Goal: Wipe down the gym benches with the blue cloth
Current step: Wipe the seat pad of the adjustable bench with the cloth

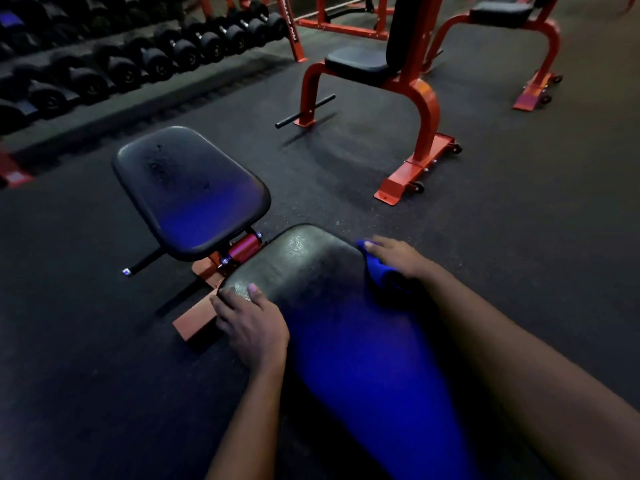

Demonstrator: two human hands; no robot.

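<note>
A black padded bench runs from the bottom of the view up to the middle: its long back pad (311, 271) lies under my hands and its separate seat pad (188, 188) sits beyond, on a red frame. My left hand (251, 323) grips the left edge of the back pad, thumb on top. My right hand (394, 256) presses the folded blue cloth (379, 271) against the pad's right edge. Blue light tints both pads.
A rack of black dumbbells (138, 60) lines the far left. A red upright bench (377, 67) with wheels stands ahead to the right, and another red bench (502, 12) stands further back. Dark rubber floor (502, 220) surrounds everything.
</note>
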